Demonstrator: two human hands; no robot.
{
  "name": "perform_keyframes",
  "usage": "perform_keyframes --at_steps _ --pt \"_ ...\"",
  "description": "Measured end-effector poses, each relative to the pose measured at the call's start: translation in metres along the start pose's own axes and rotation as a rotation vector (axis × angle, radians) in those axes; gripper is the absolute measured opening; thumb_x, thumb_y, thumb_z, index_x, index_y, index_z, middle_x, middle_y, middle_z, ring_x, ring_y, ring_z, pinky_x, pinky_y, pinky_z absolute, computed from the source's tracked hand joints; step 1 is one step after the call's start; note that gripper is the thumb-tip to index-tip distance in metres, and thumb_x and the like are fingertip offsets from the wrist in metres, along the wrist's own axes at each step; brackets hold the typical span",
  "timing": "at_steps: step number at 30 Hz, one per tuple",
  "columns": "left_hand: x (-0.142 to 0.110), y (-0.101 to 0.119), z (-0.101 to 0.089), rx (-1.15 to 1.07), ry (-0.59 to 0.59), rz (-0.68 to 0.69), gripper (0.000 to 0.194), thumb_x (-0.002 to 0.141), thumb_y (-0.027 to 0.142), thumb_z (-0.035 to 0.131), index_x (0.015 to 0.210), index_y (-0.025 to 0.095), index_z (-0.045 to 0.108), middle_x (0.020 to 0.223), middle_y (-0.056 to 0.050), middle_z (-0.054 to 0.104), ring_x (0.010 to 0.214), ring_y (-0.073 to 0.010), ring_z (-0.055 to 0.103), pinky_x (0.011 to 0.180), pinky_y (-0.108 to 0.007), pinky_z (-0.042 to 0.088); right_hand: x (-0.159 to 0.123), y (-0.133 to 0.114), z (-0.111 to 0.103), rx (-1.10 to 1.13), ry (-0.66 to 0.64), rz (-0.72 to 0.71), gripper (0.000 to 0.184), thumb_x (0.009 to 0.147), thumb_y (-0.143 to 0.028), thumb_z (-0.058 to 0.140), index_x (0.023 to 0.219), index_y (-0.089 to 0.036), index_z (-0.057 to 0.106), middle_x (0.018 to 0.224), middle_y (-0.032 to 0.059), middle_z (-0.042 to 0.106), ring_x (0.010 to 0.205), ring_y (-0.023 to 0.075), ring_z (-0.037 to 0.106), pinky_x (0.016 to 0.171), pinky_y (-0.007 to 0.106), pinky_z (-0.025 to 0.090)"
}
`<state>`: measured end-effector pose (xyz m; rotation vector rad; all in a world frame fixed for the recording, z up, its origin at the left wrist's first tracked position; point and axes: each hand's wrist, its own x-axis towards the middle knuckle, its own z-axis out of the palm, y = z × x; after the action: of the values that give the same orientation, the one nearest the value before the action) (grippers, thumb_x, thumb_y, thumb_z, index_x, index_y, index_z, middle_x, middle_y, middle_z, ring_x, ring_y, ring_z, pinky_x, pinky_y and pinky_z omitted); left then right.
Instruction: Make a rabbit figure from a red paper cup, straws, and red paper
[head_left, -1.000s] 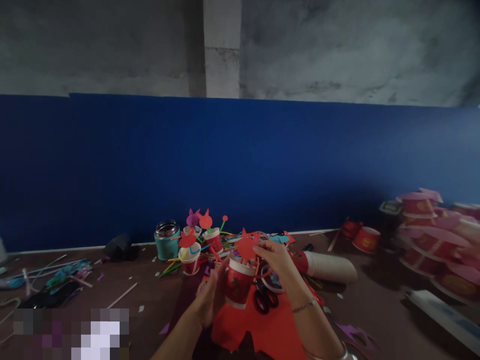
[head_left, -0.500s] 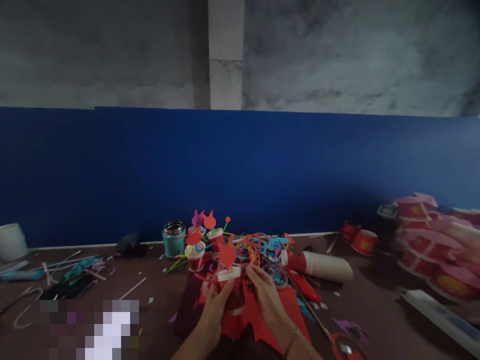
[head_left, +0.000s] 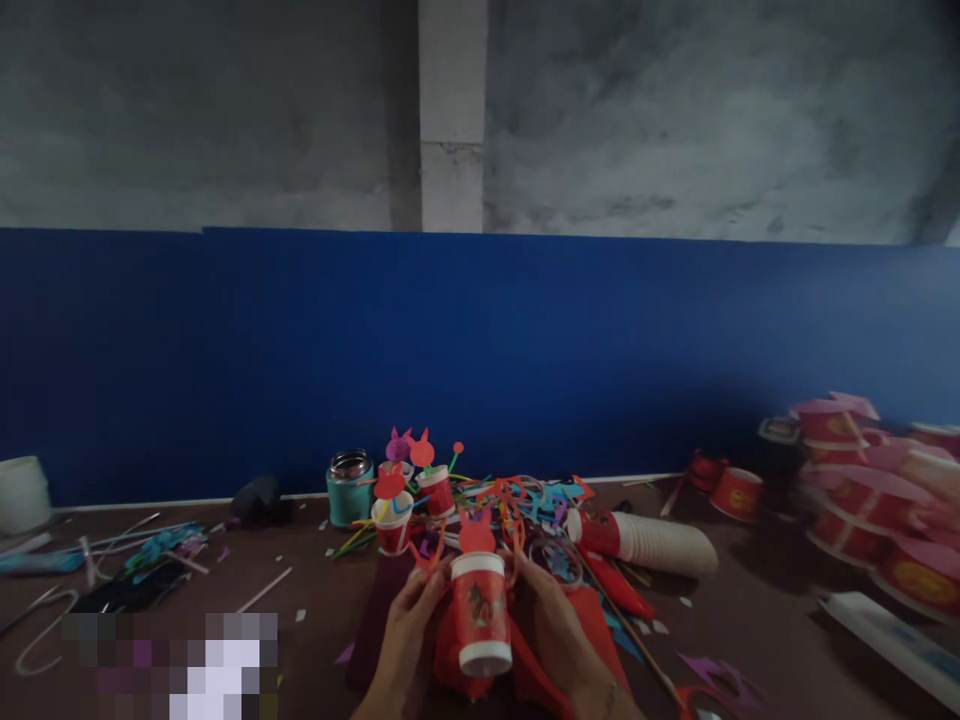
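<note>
i have the red-and-white paper cup (head_left: 481,610) in front of me, near the bottom of the view, its printed side facing me. my left hand (head_left: 409,625) is holding it at the side, thumb near the rim. my right hand (head_left: 555,625) is at the other side; i cannot tell whether its fingers are closed, or on the cup, the orange-red paper strip (head_left: 517,540) or both.

what worries me is squeeze: the thin wall could buckle if my two hands press unevenly. the red paper cat-eared head (head_left: 476,532) stands up at the rim, so a brush from a thumb could bend it. the strips at either side could snag on the tangle of coloured paper scraps (head_left: 540,495) at 12 to 1 o'clock.

for edges, i count from the held cup. the blue wall panel (head_left: 480,350) is the stop at 12. at 11 sits a decorated cup (head_left: 391,530), easily tipped by a left knuckle, with an open teal metal jar (head_left: 349,500) at 10. the white ribbed cup stack (head_left: 671,545) lies sideways at 2 and might roll if nudged. the brown tabletop (head_left: 300,560) at 9 gives most room, with flat bits on it.
</note>
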<state>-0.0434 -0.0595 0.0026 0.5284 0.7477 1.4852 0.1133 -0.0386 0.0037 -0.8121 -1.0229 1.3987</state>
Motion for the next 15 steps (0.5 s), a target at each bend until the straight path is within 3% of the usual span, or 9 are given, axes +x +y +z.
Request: perform_keyframes --at_steps 3,6,10,15 --pt "-0.003 0.003 0.002 0.018 0.007 0.016 0.04 0.052 0.043 0.085 0.078 0.016 0.073 0.082 -0.006 0.076 0.08 -0.0226 0.07 0.073 -0.03 0.054 0.0 0.003 -0.004 0.156 -0.027 0.098 0.031 0.07 -0.049 0.071 0.073 -0.019 0.068 0.065 0.0015 0.063 0.059 0.0157 0.056 0.061 0.027 0.045" --pt "-0.006 0.007 0.004 -0.005 0.001 0.026 0.035 0.054 0.044 0.083 0.072 0.017 0.07 0.071 -0.002 0.073 0.071 -0.0196 0.069 0.069 -0.028 0.052 0.001 0.008 -0.008 0.104 -0.051 0.071 0.032 0.067 -0.047 0.074 0.061 -0.018 0.064 0.057 -0.002 0.055 0.053 0.0111 0.046 0.055 0.024 0.038" --pt "-0.007 0.011 0.004 -0.034 -0.068 0.023 0.029 0.054 0.034 0.084 0.072 0.018 0.068 0.069 0.0 0.072 0.071 -0.0192 0.068 0.07 -0.028 0.051 0.002 0.011 -0.012 0.025 -0.098 0.036 0.031 0.071 -0.047 0.072 0.063 -0.017 0.065 0.058 -0.0013 0.054 0.054 0.0105 0.042 0.054 0.023 0.033" --pt "-0.008 0.009 -0.002 -0.06 -0.145 -0.113 0.025 0.058 0.025 0.082 0.078 0.017 0.069 0.078 -0.004 0.074 0.075 -0.0218 0.069 0.074 -0.031 0.051 0.002 0.006 -0.014 0.037 -0.053 0.082 0.028 0.066 -0.042 0.077 0.062 -0.018 0.064 0.049 -0.0056 0.046 0.044 0.0064 0.031 0.044 0.021 0.024"
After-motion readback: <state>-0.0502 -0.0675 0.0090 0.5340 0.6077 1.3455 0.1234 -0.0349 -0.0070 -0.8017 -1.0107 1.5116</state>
